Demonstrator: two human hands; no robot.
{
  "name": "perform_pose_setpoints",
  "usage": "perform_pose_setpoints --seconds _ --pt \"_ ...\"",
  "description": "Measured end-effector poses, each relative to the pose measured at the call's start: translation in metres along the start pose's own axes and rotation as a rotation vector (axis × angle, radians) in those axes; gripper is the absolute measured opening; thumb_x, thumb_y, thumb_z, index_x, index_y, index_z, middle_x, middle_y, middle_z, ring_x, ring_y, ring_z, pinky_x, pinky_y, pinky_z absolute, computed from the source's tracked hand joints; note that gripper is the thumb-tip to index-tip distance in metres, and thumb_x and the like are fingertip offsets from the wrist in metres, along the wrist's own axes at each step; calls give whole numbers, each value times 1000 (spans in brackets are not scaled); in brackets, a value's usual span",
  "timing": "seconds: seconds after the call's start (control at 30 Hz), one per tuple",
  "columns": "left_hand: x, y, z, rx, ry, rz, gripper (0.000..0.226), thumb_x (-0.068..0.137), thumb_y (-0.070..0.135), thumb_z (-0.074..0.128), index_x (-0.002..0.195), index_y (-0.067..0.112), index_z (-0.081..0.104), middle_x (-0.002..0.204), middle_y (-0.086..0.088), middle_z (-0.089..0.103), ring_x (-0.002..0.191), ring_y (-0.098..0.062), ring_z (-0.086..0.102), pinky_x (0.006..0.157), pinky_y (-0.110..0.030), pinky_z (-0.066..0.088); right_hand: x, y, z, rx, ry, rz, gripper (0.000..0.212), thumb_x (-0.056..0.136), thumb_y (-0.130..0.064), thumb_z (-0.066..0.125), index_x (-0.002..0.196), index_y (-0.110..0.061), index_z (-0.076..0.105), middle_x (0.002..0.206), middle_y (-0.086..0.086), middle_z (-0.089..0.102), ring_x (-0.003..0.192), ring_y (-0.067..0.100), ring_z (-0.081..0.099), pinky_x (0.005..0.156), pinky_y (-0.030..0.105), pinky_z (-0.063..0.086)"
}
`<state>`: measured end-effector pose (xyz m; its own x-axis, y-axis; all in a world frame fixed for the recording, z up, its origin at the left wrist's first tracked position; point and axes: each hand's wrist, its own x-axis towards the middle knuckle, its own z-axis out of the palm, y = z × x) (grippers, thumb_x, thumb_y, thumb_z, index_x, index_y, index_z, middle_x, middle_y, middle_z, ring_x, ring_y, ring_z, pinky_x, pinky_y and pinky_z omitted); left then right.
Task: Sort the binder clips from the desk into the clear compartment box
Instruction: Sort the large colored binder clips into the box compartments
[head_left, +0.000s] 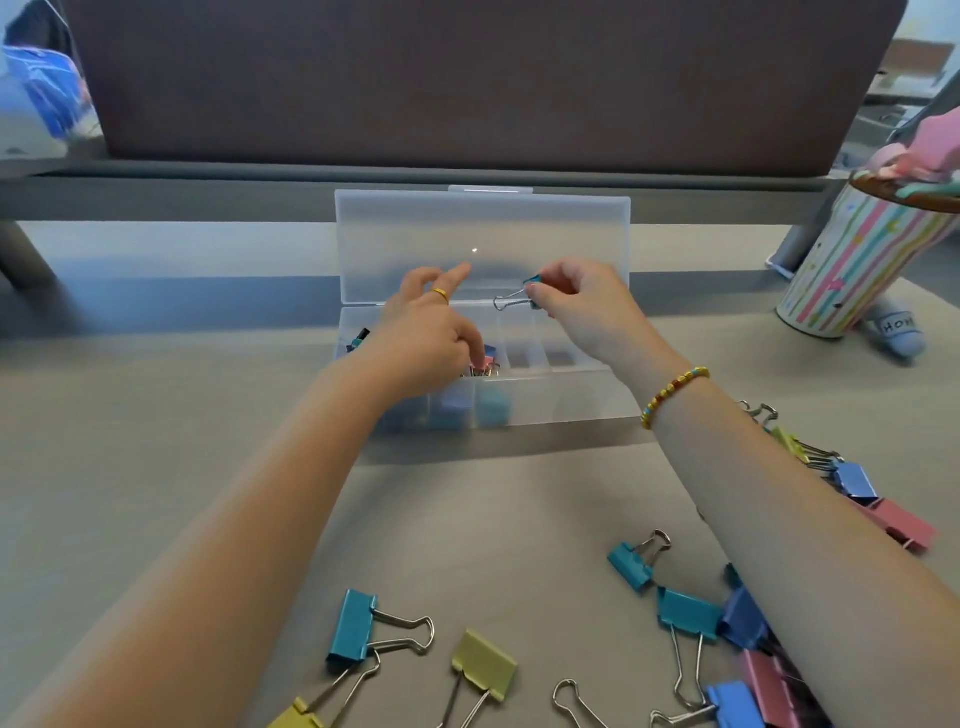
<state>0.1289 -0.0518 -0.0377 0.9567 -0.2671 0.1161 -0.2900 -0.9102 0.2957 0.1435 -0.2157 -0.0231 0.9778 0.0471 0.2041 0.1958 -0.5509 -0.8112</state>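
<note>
Two fingertips of the right hand (576, 301) pinch a small teal binder clip (519, 296) above the clear compartment box (571, 400), whose lid stands open. Left hand (431, 332) reaches into the box's compartments, fingers loose; what they touch is hidden. More clips (363, 629) lie scattered on the desk (156, 415).

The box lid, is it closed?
No. The lid of the box stands open behind the compartments, and the right hand holds a teal clip over them.

Clear compartment box (571, 400) open, lid upright, small teal clip (531, 289) held above it, coloured clips (691, 613) scattered nearby
</note>
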Motion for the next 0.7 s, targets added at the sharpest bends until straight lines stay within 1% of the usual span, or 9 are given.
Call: perform_pose_setpoints --seconds 0.1,0.17,0.27,0.33,0.4,0.47,0.53,0.6,0.7 --pt "3 4 -1 40 -78 -35 37 91 15 42 97 37 72 158 5 -8 143 -21 -12 118 -37 -1 -2 0 2 -36 -23 5 7 92 -19 58 95 -13 60 83 1 59 74 11 50 61 15 38" --pt "6 4 0 53 -99 -50 34 92 18 43 98 36 71 158 4 -11 143 -21 -16 118 -38 -6 -4 0 3 -87 -39 -8 7 91 -21 60 93 -14 60 78 -1 57 70 10 48 57 15 36" --pt "8 1 2 51 -43 -80 34 93 17 44 102 36 71 157 4 -11 143 -21 -16 118 -38 -5 -7 1 4 -108 -68 -65 7 87 -20 64 86 -15 60 68 -5 51 62 9 43 58 21 36" --pt "8 -1 5 46 -18 -89 37 94 15 43 106 37 69 158 4 -9 144 -21 -15 118 -39 -4 -10 2 4 -169 -94 -113 8 85 -21 67 85 -15 62 69 -5 51 61 6 42 57 20 35" --pt "9 -3 5 5 -33 -96 39 94 13 41 108 36 68 158 3 -7 144 -21 -13 119 -39 -3 -12 1 5 -263 -137 -160 11 83 -22 69 81 -16 61 76 -2 52 62 6 42 56 20 34" --pt "10 -4 3 -35 -25 -91 43 92 8 39 109 35 68 158 0 -3 144 -21 -11 118 -37 0 -12 0 6 -377 -191 -201 13 82 -25 70 81 -16 61 84 0 52 71 13 46 62 25 36" --pt "11 -4 0 -90 28 -82 47 90 2 36 108 31 69 158 -4 3 144 -22 -6 116 -35 2 -11 -1 9 -515 -223 -263 13 84 -26 68 86 -14 64 89 1 51 83 18 48 70 28 39" --pt "10 -3 -2 -158 90 -104 46 89 -2 35 105 24 69 157 -7 10 144 -22 -2 116 -34 5 -9 -3 12 -640 -242 -328 16 86 -28 65 92 -14 65 93 0 50 92 20 47 76 33 43" --pt "6 -4 -4 -174 123 -130 43 90 -2 35 108 19 67 156 -8 15 144 -24 0 116 -36 4 -7 -5 17 -776 -265 -396 15 89 -26 62 100 -15 64 101 2 52 100 21 47 79 36 44"
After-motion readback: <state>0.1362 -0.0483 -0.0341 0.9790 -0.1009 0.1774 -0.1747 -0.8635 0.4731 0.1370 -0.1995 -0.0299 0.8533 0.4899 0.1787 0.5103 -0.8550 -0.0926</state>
